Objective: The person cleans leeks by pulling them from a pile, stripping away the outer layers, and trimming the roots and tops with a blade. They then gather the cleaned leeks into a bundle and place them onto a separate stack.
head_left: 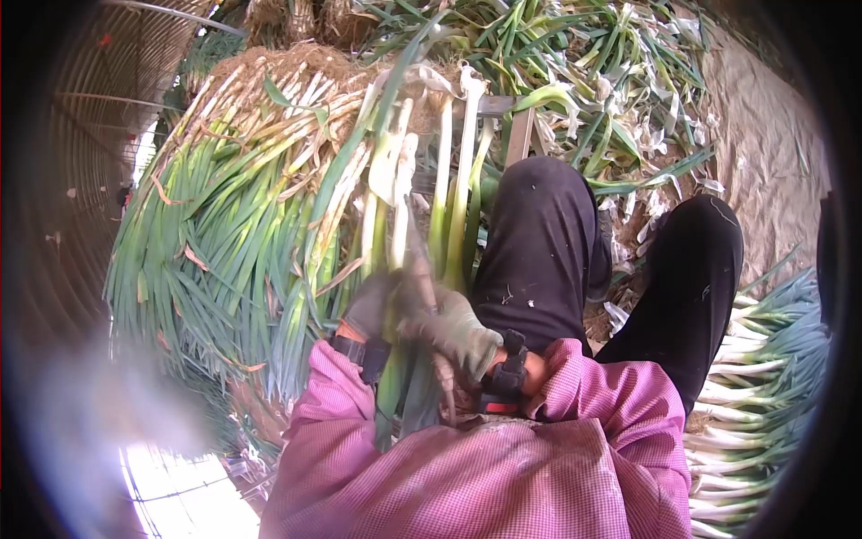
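My gloved left hand (366,307), blurred by motion, is closed around the lower part of a leek (401,202). Loose pale skin hangs at its white end, and its green leaves come out below the hand towards my lap. My right hand (456,331), in a dirty pale glove, grips a thin brownish rod or hose (445,382). It runs up past the leek and down to my shirt; its upper end is blurred. Beside my right hand, several separate leeks (462,180) lean upright against my knee.
To the left is a big heap of untrimmed leeks (215,198), roots up. Stripped leaves (575,81) lie behind my knees, near a metal frame (519,135). Cleaned leeks (741,404) lie in a row at the right. A tan sheet (763,135) covers ground at the upper right.
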Action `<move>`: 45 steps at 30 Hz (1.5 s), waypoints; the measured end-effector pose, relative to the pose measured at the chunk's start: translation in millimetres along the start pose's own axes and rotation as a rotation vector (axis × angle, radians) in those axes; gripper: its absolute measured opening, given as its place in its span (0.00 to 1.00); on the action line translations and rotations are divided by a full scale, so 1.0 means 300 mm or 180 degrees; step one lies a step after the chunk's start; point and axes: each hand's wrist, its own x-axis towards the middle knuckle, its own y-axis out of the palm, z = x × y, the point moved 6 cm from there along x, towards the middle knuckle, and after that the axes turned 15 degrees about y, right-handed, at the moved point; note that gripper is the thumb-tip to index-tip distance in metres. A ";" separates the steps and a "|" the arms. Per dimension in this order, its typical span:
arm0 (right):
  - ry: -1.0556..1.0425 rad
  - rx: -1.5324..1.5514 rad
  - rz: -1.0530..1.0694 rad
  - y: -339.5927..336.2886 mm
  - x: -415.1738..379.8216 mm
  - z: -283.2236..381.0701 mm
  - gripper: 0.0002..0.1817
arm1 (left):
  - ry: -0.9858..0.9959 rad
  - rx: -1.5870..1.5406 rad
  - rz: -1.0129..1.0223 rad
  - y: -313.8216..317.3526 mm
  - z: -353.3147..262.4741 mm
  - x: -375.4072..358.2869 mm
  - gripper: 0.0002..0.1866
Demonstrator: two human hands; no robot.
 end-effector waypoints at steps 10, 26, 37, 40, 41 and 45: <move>0.0085 0.0089 -0.0455 0.004 0.029 -0.026 0.23 | -0.0647 -0.1558 -0.0838 0.118 -0.041 -0.125 0.10; 0.0000 -0.0030 -0.0507 0.023 0.085 -0.010 0.24 | 0.0072 0.2528 -0.0732 0.154 -0.115 -0.228 0.16; 0.0120 0.0236 -0.0675 0.006 0.043 0.000 0.24 | -0.0001 0.2888 -0.0817 0.168 -0.121 -0.246 0.19; -0.0187 0.0073 -0.0467 0.025 0.068 -0.031 0.24 | 0.0016 0.2777 -0.0789 0.162 -0.123 -0.245 0.20; 0.0096 -0.0270 -0.0541 0.019 0.063 -0.023 0.22 | 0.0026 0.2710 -0.0784 0.162 -0.122 -0.249 0.21; 0.0221 -0.0038 -0.0380 0.009 0.069 0.031 0.19 | 0.0039 0.2297 -0.0714 0.146 -0.121 -0.265 0.22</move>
